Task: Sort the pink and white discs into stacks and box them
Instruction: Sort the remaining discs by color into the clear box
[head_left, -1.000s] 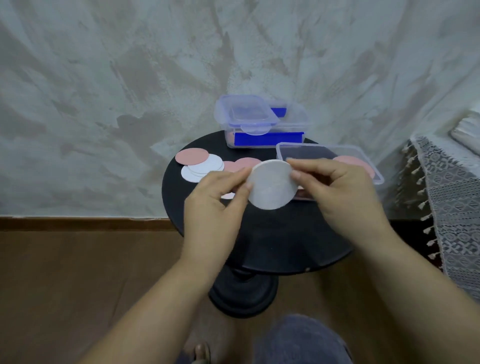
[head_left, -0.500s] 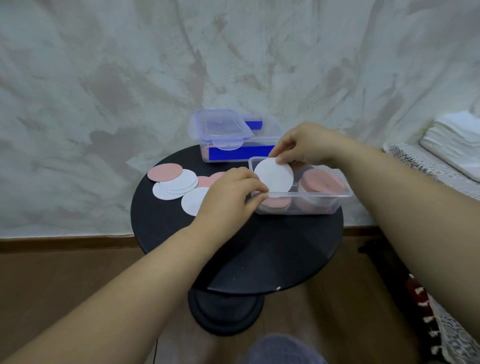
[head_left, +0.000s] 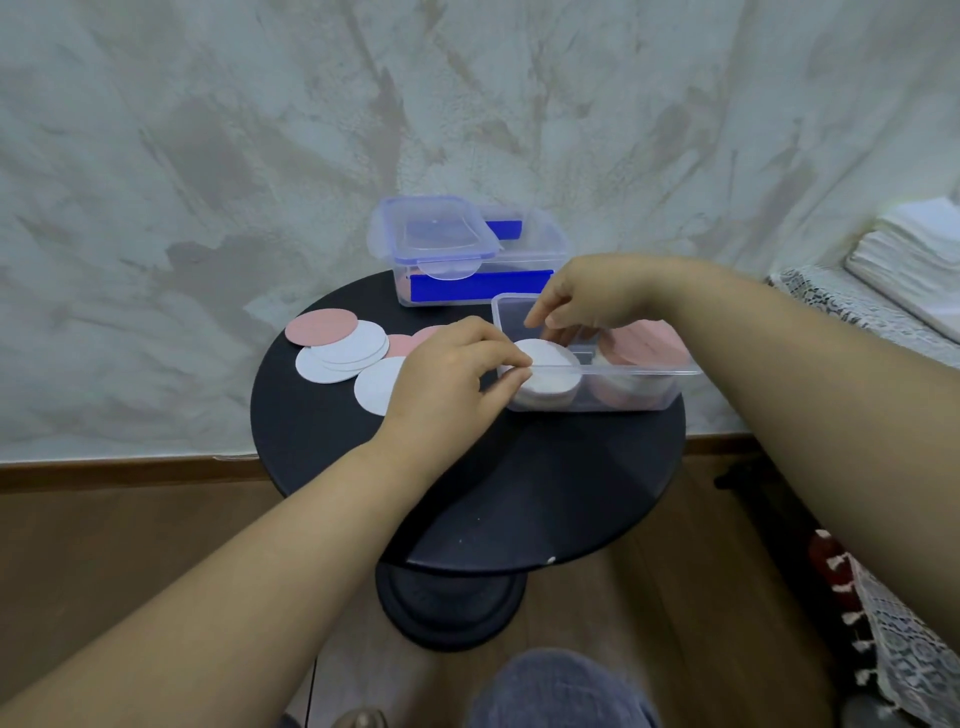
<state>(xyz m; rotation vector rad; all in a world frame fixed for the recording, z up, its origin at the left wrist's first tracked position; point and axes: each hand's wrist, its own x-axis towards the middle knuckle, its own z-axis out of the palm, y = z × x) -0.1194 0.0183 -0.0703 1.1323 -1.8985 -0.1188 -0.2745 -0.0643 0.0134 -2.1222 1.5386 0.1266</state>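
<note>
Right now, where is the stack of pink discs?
In the head view, the pink stack sits in the right end of the clear box, beside the white stack, at the right of the round table.

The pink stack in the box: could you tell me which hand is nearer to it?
Right. The right hand is over the box, just left of the pink stack; the left hand is farther left, at the box's end.
</note>
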